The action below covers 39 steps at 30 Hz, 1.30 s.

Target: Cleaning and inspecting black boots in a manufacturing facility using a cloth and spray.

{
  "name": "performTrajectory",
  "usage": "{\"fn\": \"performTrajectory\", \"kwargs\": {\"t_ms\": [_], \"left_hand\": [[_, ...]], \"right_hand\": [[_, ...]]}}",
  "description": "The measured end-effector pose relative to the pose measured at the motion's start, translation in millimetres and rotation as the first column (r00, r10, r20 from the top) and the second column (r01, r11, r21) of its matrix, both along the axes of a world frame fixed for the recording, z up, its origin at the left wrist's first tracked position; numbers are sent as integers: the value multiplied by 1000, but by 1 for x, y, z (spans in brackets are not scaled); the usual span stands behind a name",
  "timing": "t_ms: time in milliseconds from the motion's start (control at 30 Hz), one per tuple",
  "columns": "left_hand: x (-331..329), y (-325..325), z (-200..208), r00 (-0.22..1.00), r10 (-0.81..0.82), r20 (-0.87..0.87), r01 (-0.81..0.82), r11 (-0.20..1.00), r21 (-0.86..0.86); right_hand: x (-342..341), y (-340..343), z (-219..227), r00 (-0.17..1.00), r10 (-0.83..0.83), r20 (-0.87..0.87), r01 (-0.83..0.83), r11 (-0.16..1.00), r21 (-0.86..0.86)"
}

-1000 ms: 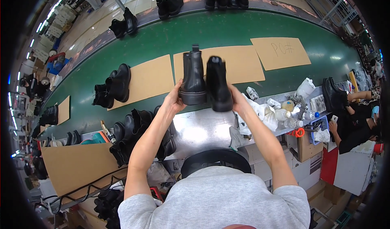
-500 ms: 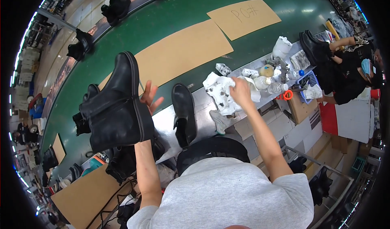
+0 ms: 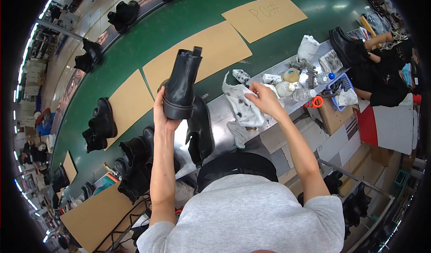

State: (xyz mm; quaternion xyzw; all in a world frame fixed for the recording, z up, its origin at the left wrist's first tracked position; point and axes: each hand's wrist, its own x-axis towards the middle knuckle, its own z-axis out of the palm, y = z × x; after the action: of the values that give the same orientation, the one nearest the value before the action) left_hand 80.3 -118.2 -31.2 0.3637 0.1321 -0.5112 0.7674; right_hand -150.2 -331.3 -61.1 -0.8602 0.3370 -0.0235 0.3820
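A black ankle boot (image 3: 183, 80) is held up over the bench by my left hand (image 3: 164, 114), its heel toward me and its shaft pointing away. The fingers wrap round the sole and heel. My right hand (image 3: 265, 100) pinches a white cloth (image 3: 244, 107) with dark stains, and the cloth's far corner is lifted off the metal bench edge. Between my hands a second black boot (image 3: 201, 134) lies on the metal strip, partly behind the held one. A grey-white glove or rag (image 3: 237, 134) hangs at the bench edge beside the cloth.
Brown cardboard sheets (image 3: 197, 55) cover part of the green bench (image 3: 188, 17). Right of the cloth stand plastic bottles (image 3: 304, 94), an orange ring (image 3: 317, 102) and a blue basket (image 3: 345, 87). More black boots (image 3: 102, 118) stand at left. A co-worker (image 3: 390, 71) handles boots at far right.
My left hand has turned the boot and moved it right, nearer the second boot. My right hand now lifts the white cloth, which lay flatter before.
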Motion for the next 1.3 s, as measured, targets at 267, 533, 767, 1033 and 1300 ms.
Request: {"fn": "performTrajectory", "kwargs": {"t_ms": [267, 533, 767, 1033, 1300], "left_hand": [[-24, -59, -17, 983, -90, 162, 66, 987, 146], [-48, -78, -37, 943, -178, 282, 130, 975, 181], [-84, -50, -26, 915, -352, 196, 280, 906, 317], [-140, -24, 13, 809, -564, 164, 414, 746, 522], [-142, -7, -24, 728, -685, 16, 545, 593, 593]], "right_hand": [[-132, 24, 76, 989, -143, -28, 119, 905, -409], [-213, 35, 3, 637, -544, 546, 523, 825, 213], [-230, 24, -50, 169, -955, 242, -260, 194, 946], [-193, -46, -57, 181, -945, 274, 321, 320, 891], [-185, -84, -72, 577, -742, 341, 387, 616, 687]]}}
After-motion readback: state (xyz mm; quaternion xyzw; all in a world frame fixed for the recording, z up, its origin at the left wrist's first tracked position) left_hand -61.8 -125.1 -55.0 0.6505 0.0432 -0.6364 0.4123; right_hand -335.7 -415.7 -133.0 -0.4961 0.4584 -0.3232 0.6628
